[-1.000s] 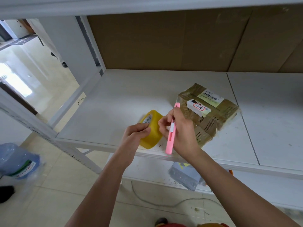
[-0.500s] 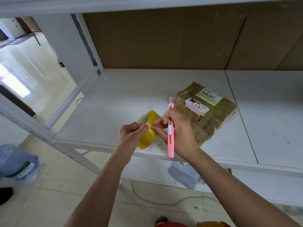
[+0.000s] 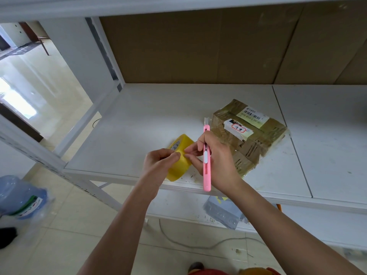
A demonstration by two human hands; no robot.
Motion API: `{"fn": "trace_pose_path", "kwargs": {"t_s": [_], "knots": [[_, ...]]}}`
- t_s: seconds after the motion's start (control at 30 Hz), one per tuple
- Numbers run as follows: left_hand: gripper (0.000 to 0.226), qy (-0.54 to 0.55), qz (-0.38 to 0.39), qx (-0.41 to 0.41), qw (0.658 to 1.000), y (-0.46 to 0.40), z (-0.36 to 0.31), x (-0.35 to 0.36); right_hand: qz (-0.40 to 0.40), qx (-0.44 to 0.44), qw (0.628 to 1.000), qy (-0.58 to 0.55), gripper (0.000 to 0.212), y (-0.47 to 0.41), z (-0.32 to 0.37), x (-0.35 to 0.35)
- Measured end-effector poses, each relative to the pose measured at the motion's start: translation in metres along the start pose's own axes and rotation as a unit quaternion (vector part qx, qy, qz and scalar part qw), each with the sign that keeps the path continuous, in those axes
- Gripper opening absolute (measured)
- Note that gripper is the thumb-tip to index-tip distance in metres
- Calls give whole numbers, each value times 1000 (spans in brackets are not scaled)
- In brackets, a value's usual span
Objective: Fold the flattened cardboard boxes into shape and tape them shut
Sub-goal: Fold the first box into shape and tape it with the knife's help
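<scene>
left hand (image 3: 158, 161) grips the yellow tape roll (image 3: 179, 157) at the shelf (image 3: 139, 120) edge — steadying it while the right hand (image 3: 214, 159), holding the pink cutter (image 3: 206, 161), picks at its end; taped box (image 3: 248, 135) just beside.

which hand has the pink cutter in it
The right hand grips the pink cutter while its fingertips pick at the yellow tape roll. The left hand only holds the roll.
</scene>
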State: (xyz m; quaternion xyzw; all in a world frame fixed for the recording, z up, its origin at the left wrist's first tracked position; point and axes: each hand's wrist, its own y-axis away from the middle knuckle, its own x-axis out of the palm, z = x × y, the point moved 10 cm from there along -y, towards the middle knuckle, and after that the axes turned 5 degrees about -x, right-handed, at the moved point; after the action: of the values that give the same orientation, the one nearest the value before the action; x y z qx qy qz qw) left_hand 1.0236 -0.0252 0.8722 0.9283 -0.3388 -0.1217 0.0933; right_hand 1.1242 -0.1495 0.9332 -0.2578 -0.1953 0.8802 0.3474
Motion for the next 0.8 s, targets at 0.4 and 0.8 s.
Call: {"fn": "trace_pose_path", "kwargs": {"t_s": [0.4,0.8], "knots": [[33,-1,82,22,996,6,-3,6,-10,17,999,-34,40,-2,-5,2],[16,-3,-1,28,1000,-4,7,-3,-5,85,987,-138,35,2,-16,9]]}}
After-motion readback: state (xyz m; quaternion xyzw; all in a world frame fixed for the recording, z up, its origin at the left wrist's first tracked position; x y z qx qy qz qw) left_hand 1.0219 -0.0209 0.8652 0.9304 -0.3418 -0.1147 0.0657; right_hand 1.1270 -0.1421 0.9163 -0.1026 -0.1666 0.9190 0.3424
